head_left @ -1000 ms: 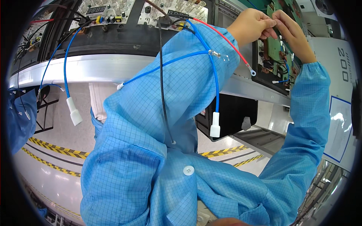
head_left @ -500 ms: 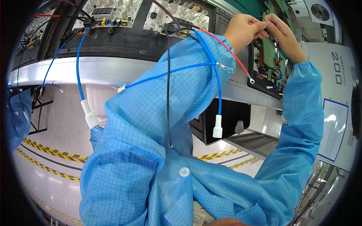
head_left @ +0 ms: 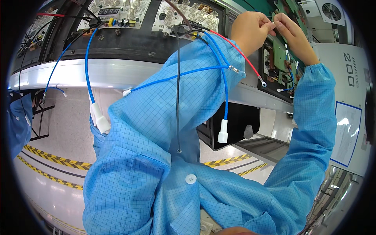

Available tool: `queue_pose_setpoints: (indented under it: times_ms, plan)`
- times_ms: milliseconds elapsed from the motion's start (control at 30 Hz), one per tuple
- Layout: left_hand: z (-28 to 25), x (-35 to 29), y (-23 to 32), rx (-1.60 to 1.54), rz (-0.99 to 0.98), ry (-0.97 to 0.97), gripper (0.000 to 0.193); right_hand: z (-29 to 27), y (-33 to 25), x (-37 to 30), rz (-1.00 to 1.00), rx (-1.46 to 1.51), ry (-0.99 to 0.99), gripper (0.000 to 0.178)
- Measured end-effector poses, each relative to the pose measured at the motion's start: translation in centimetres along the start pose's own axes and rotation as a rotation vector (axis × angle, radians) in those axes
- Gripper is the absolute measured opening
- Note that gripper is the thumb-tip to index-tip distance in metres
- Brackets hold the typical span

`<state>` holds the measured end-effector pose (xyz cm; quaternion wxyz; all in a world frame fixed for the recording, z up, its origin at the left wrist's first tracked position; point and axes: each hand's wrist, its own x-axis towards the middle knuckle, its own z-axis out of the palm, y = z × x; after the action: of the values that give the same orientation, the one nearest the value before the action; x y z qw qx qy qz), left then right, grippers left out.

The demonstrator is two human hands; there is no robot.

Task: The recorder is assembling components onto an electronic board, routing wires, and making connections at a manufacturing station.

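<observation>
At the upper right my left hand (head_left: 250, 34) and my right hand (head_left: 296, 39) meet fingertip to fingertip above a green circuit board (head_left: 280, 56). The fingers of both are pinched, and whatever lies between them is too small or hidden to name. Across my left sleeve hang blue wires (head_left: 176, 73) with white sleeves and bare metal terminals. A red wire (head_left: 244, 57) ending in a ring terminal and a black wire (head_left: 178, 94) also hang there. They come from a white circuit board (head_left: 168, 19) in a dark tray, left of my left hand.
Another white board with a digit display (head_left: 109, 11) lies further left, with blue wires drooping over the metal rail (head_left: 105, 74). A black bin (head_left: 235, 123) stands below the rail. On the right is a white machine housing (head_left: 344, 98). Part of another person's blue garment (head_left: 19, 121) shows far left.
The trays and boards at the upper left have shifted slightly right, and their hanging wires with them. My hands stay together, with only a small change in the fingers.
</observation>
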<state>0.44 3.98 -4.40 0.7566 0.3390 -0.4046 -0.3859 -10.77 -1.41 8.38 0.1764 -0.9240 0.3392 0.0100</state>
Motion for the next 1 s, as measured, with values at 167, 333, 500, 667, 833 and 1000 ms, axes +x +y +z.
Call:
queue_pose_setpoints:
  times_ms: [167, 333, 500, 667, 833, 1000]
  plan:
    - [0.1, 0.0, -0.1, 0.05, -0.018, -0.023, 0.018, -0.3, 1.3, -0.1, -0.008, 0.026, -0.022, 0.021]
    - [-0.6, 0.4, -0.5, 0.009, -0.131, -0.102, 0.021, -0.8, 2.1, 1.0, -0.065, 0.046, -0.07, 0.019]
    - [-1.3, -4.0, 4.2, 0.557, -0.136, -0.381, 0.025, -2.5, 6.3, 1.4, 0.067, -0.007, -0.225, 0.014]
    - [-6.6, -10.6, 8.3, 0.633, 0.193, -0.701, 0.019, -2.3, 11.3, 2.1, -0.227, -0.332, -0.266, 0.008]
    - [-10.3, -10.8, 10.2, 0.66, 0.127, -0.638, 0.018, -2.0, 10.8, 2.6, -0.176, -0.226, -0.362, 0.011]
    - [-10.8, -10.1, 10.7, 0.62, 0.061, -0.658, 0.023, -1.4, 10.1, 2.2, -0.066, -0.135, -0.386, 0.01]
